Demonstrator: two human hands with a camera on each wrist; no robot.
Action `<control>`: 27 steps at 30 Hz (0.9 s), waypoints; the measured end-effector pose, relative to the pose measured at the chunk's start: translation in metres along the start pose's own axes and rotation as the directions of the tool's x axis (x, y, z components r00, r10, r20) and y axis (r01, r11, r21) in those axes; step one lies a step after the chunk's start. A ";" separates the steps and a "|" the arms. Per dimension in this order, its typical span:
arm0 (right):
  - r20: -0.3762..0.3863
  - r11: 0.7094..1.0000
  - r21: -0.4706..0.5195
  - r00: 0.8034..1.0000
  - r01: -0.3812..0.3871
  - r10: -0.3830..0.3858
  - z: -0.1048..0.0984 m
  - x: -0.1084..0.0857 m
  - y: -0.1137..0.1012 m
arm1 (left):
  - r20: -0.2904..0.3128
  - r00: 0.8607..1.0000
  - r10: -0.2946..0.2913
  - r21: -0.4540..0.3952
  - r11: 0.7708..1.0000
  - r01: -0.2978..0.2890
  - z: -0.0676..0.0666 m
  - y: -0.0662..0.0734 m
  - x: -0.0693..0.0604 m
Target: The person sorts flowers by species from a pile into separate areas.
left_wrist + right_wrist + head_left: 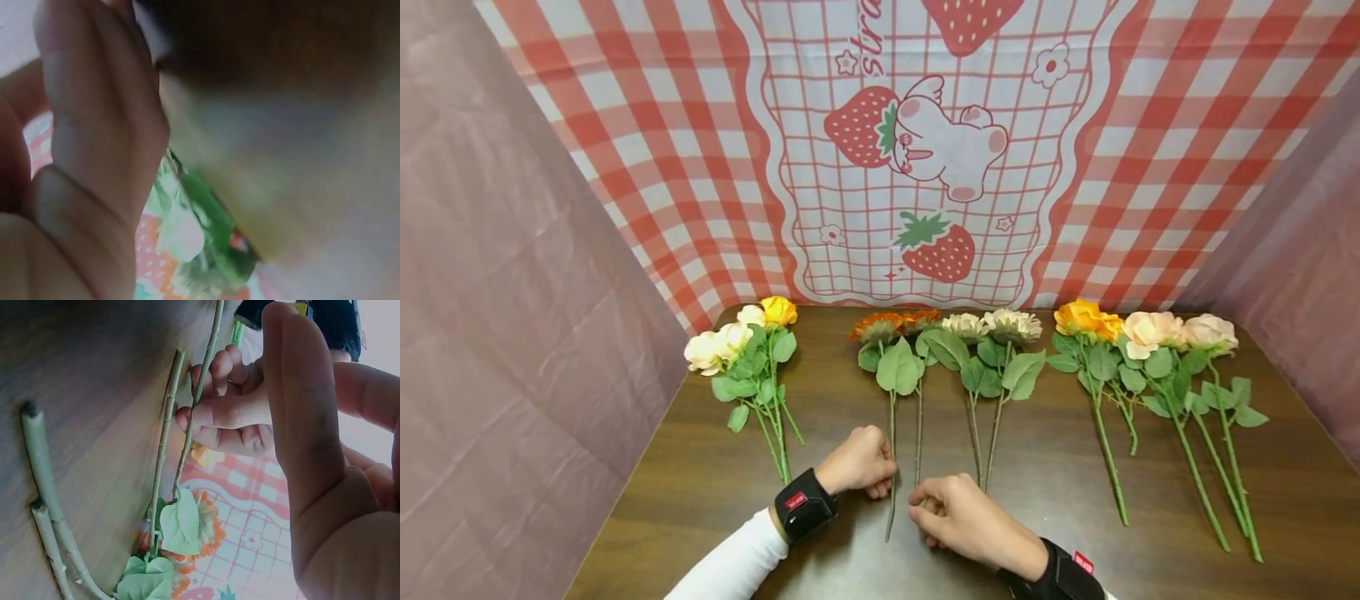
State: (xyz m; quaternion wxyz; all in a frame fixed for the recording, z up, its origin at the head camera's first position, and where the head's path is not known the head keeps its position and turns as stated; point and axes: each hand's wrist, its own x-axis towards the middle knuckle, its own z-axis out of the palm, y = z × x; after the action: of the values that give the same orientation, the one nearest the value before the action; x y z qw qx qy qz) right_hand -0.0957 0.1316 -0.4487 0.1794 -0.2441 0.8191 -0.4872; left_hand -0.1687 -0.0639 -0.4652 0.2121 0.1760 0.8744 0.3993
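The left hand (861,462) pinches the stem (892,425) of an orange flower (877,328), left of the two cream flowers (1013,325), in the head view; a second orange flower (921,317) lies nearer them. The right hand (962,512), loosely bent and gripping nothing, is in front of the cream flowers. The left wrist view, blurred, shows leaves (212,212). The right wrist view shows the left hand's pinch clearly.

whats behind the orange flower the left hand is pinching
Beyond the orange flower hangs the strawberry-print cloth, past the brown table. Anything directly behind its leaves or petals is covered, so I can't tell.
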 end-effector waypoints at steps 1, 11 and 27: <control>0.000 1.000 -0.003 1.000 0.002 -0.002 0.000 0.000 0.000 | 0.006 1.000 0.001 0.038 0.999 -0.001 -0.001 0.001 0.001; -0.019 0.998 -0.041 0.999 0.044 -0.044 0.003 0.000 0.001 | 0.003 1.000 -0.022 0.427 0.904 0.019 -0.004 0.008 0.009; -0.010 0.998 -0.030 0.998 0.056 -0.057 0.002 0.000 0.000 | 0.068 0.998 0.004 0.487 0.872 -0.037 -0.010 0.009 0.010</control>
State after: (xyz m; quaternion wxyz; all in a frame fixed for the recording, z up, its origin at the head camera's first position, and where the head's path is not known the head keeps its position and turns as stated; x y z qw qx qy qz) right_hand -0.0945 0.1307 -0.4495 0.1575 -0.2671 0.8199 -0.4812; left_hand -0.1807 -0.0592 -0.4546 0.1852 0.2459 0.9375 0.1620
